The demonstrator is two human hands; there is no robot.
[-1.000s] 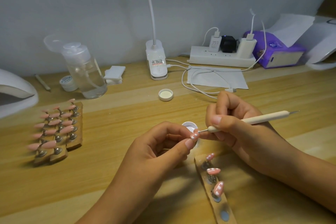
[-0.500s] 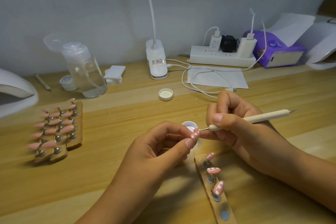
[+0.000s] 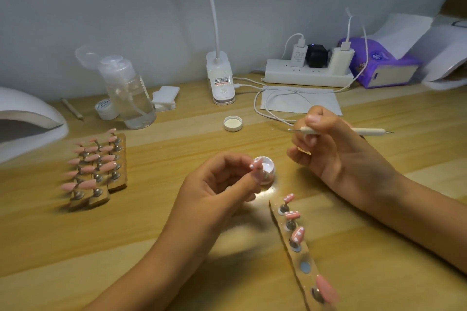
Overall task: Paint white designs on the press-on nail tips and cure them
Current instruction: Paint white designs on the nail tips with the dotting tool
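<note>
Wooden bench point(image 3: 75, 247) before a grey wall. The left hand point(image 3: 222, 184) pinches a pink nail tip point(image 3: 255, 164) bearing white marks between thumb and forefinger, just in front of the open white gel pot point(image 3: 268, 171). The right hand point(image 3: 326, 149), apart from the tip, grips a dotting tool point(image 3: 369, 131) with its metal point directed left. A strip holder point(image 3: 300, 255) nearby carries three dotted tips point(image 3: 296, 233) and one plain tip point(image 3: 327, 288). Blocks of plain pink tips point(image 3: 96, 166) stand at left, near the white curing lamp point(image 3: 25, 118). The pot lid point(image 3: 232, 123) lies farther back, near a clear pump bottle point(image 3: 131, 98).

Desk point(image 3: 252, 144) apparently open behind jar point(image 3: 269, 171).
</note>
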